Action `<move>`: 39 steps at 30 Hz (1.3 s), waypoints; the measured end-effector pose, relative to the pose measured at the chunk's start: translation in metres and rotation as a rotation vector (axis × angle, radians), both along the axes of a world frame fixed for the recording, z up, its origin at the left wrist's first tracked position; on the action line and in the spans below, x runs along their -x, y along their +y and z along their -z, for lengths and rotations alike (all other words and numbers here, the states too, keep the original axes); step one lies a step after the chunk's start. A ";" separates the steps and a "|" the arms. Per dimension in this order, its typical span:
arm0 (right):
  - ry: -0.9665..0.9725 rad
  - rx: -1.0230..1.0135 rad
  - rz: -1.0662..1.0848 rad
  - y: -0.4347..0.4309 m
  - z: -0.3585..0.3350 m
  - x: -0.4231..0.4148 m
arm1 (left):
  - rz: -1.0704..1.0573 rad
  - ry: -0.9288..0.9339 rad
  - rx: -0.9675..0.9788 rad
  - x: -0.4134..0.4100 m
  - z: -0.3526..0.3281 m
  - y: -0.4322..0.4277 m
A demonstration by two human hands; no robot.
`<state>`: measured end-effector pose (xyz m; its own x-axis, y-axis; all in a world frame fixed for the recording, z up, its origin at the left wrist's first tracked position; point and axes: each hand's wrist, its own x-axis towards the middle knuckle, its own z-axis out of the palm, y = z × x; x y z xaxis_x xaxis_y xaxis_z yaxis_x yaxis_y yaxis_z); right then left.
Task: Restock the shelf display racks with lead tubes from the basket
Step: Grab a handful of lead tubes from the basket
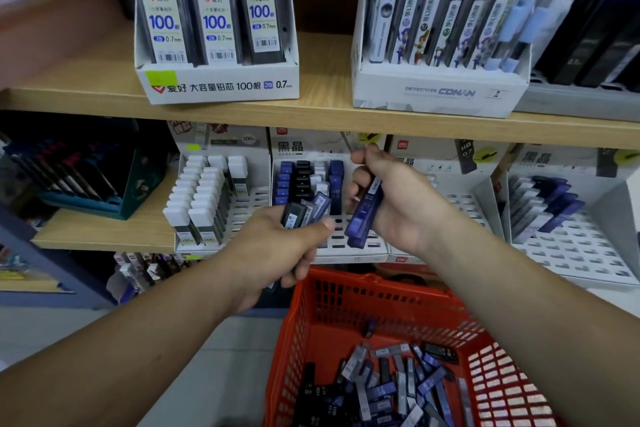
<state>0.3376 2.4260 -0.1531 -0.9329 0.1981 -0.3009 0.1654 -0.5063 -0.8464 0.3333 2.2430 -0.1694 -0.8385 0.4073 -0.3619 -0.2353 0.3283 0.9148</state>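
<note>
SHELF RESTOCK: A red basket [298, 340] sits nearest, at 5 o'clock in the view. Its floor is strewn with loose lead tubes [391, 388] in black, grey and blue, lying crosswise.

Above the basket's far rim, the left hand [277, 253] closes its grip on a fan of tubes [304, 211]. Their tops stick out past the thumb toward 1 o'clock. Just beside it, at 3 o'clock, the right hand [398, 204] has its grip curled round a single blue tube [363, 215]. The tube slants down from the fingers, with its lower end pointing to 7 o'clock in front of the display rack [375, 246].

The rack's back rows, at 12 o'clock from the left hand, hold upright blue and black tubes, while its front slots show open. The next rack [464, 208], at 3 o'clock, is mostly open slots. A rack of white-capped tubes [204, 198] stands well filled at 9 o'clock.

The wooden shelf board [322, 104] runs close above the racks' backing cards. It carries two white boxes of packaged leads, one at 11 o'clock [214, 87] and one at 1 o'clock [440, 90].
</note>
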 end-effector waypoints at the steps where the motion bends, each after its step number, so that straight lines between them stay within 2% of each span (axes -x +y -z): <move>1: 0.002 0.023 -0.005 -0.001 -0.001 -0.002 | -0.025 -0.029 -0.050 -0.002 0.000 0.004; 4: 0.009 0.031 -0.010 -0.004 -0.002 -0.009 | -0.080 -0.192 -0.226 -0.011 -0.003 0.017; 8: 0.027 -0.014 0.028 -0.005 -0.002 -0.015 | -0.043 -0.339 -0.375 -0.018 -0.008 0.027; 11: 0.020 -0.126 0.056 -0.004 0.003 -0.016 | 0.016 -0.343 -0.393 -0.019 -0.008 0.030; 14: 0.023 -0.218 -0.061 0.003 0.006 -0.017 | -0.010 -0.313 -0.373 -0.013 -0.007 0.026; 19: 0.103 -0.088 -0.305 0.023 0.006 -0.025 | -0.064 -0.326 -0.379 0.000 -0.004 0.015; 22: 0.176 -0.121 -0.388 0.026 0.010 -0.027 | -0.133 -0.321 -0.392 0.005 -0.003 0.012; 25: 0.145 -0.241 -0.269 0.023 0.012 -0.028 | -0.187 -0.239 -0.302 0.006 -0.005 0.010; 28: 0.065 -0.275 -0.150 0.022 0.013 -0.028 | -0.257 -0.116 -0.186 0.009 -0.001 0.007; 33: 0.006 -0.314 0.045 0.030 0.019 -0.024 | -0.241 -0.095 -0.177 0.011 0.002 0.003; 39: 0.051 -0.682 0.101 0.032 0.028 -0.012 | -0.272 -0.037 -0.181 0.015 0.002 -0.002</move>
